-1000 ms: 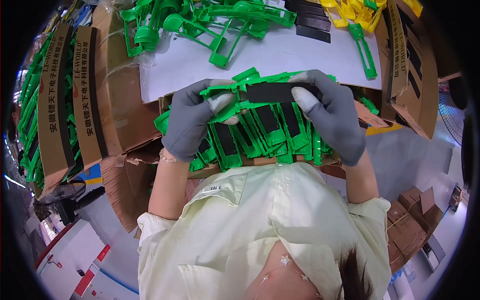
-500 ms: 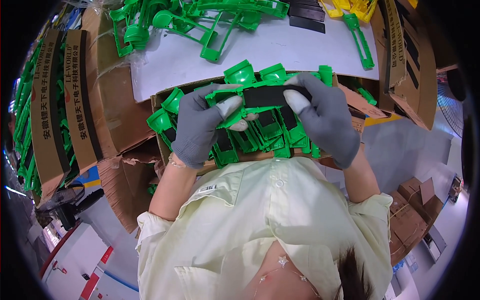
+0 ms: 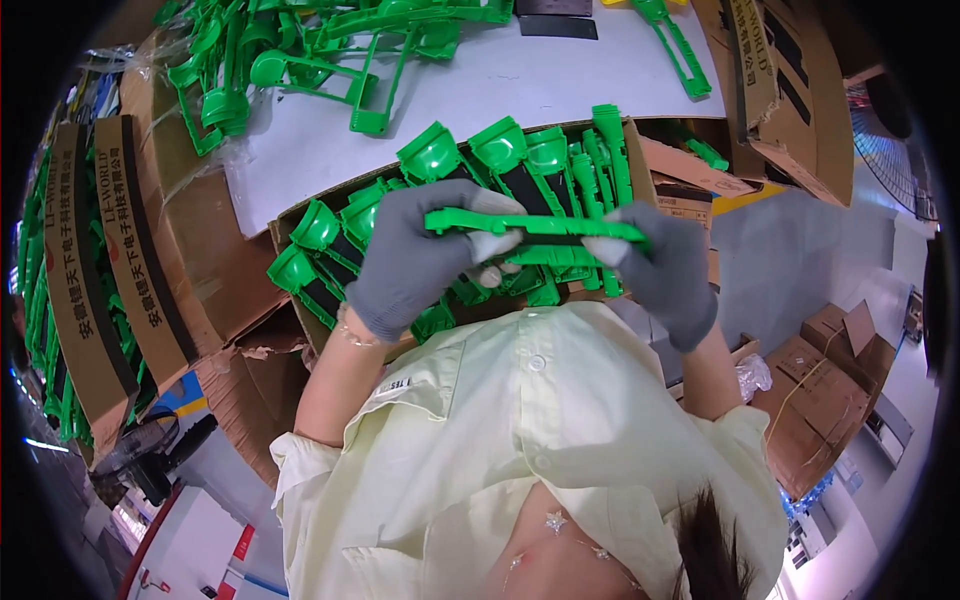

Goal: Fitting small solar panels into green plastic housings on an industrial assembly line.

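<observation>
Both my hands wear grey gloves with pale fingertips. A long green plastic frame (image 3: pixel 560 226) is held level between them, turned edge-on, with a dark strip partly showing along it. My left hand (image 3: pixel 415 255) is closed round its left end, thumb and fingers pinching it. At the other end, my right hand (image 3: pixel 665 270) grips it with the thumb in front. Below lies an open cardboard box (image 3: pixel 290 232) filled with similar green frames (image 3: pixel 500 148), several with black strips in them. My hands hide part of the box's contents.
Behind the box, a white tabletop (image 3: pixel 500 85) carries a heap of loose green frames (image 3: pixel 330 60), black pads (image 3: pixel 558 26) and a single green frame (image 3: pixel 680 50). Cardboard boxes stand at left (image 3: pixel 140 230) and right (image 3: pixel 790 100). More cartons (image 3: pixel 815 390) sit on the floor.
The green frame has been tipped from showing its face and black strip to edge-on. My right hand has moved down and shifted its grip to the frame's end. The view has shifted slightly.
</observation>
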`<state>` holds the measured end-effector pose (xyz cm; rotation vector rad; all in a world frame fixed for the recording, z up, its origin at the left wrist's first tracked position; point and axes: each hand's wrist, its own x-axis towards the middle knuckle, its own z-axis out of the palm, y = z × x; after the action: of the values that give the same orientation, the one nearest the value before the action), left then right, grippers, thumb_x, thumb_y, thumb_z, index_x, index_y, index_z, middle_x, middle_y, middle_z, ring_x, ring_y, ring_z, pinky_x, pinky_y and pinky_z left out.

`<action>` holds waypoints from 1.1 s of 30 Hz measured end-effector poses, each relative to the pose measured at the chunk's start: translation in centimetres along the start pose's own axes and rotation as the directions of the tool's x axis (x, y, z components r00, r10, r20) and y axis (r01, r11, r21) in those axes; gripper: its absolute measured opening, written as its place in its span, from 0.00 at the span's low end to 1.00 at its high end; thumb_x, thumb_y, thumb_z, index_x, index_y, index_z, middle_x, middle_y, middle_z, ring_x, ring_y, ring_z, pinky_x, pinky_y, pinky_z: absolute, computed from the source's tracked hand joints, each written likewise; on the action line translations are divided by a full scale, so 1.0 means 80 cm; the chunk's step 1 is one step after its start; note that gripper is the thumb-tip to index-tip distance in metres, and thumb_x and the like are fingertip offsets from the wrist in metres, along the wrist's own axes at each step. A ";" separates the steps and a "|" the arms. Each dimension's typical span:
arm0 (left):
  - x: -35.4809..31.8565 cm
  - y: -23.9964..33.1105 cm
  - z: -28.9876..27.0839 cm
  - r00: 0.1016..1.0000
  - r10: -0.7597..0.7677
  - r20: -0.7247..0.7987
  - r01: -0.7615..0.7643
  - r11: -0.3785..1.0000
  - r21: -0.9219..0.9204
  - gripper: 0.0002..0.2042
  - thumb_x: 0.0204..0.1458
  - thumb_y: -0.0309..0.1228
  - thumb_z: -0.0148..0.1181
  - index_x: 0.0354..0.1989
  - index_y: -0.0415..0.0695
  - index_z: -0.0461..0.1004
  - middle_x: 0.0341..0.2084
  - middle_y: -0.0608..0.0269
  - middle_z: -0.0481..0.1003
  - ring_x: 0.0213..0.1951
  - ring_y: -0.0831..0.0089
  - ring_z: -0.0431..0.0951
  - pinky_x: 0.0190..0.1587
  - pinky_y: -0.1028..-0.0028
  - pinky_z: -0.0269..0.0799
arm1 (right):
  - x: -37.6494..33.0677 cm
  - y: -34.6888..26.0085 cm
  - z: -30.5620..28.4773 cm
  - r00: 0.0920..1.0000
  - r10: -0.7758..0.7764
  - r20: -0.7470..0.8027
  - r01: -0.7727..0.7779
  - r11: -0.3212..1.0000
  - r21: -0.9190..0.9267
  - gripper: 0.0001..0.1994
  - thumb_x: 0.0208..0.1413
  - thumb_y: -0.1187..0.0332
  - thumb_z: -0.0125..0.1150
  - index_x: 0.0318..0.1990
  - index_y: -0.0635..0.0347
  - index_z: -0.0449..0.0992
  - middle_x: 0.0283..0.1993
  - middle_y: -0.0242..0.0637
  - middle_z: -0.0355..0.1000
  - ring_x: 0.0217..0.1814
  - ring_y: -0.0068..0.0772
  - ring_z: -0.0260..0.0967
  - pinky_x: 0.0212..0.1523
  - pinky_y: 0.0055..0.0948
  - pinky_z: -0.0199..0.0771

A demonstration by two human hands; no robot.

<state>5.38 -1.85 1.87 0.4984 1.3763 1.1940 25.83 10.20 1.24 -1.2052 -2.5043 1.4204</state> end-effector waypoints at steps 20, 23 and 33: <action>0.095 0.024 0.052 0.987 0.141 0.082 -0.095 0.087 0.992 0.25 0.37 0.40 0.68 0.43 0.42 0.67 0.40 0.53 0.71 0.37 0.58 0.77 0.36 0.61 0.73 | 0.147 0.043 -0.060 0.881 -0.280 -0.381 0.210 0.954 -0.215 0.14 0.51 0.60 0.63 0.43 0.57 0.76 0.33 0.32 0.75 0.30 0.21 0.68 0.34 0.22 0.68; 0.114 0.027 -0.020 0.783 0.621 0.019 -0.069 0.057 0.996 0.16 0.40 0.39 0.66 0.38 0.49 0.73 0.38 0.58 0.73 0.35 0.57 0.77 0.35 0.61 0.73 | 0.214 0.057 -0.058 0.873 -0.323 -0.366 0.216 0.928 -0.304 0.15 0.50 0.60 0.63 0.44 0.55 0.76 0.40 0.33 0.74 0.31 0.27 0.72 0.35 0.25 0.70; 0.189 0.088 -0.105 0.563 0.818 0.120 -0.158 -0.036 0.987 0.15 0.40 0.41 0.65 0.38 0.53 0.77 0.38 0.63 0.75 0.43 0.61 0.74 0.42 0.63 0.72 | 0.271 0.071 -0.060 0.878 -0.402 -0.259 0.187 0.787 -0.588 0.17 0.44 0.61 0.65 0.44 0.52 0.75 0.43 0.37 0.70 0.45 0.39 0.69 0.46 0.33 0.68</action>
<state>-8.10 10.77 -1.00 1.9663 2.5956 0.8419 15.86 28.98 -7.43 -0.9301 -2.7193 0.3446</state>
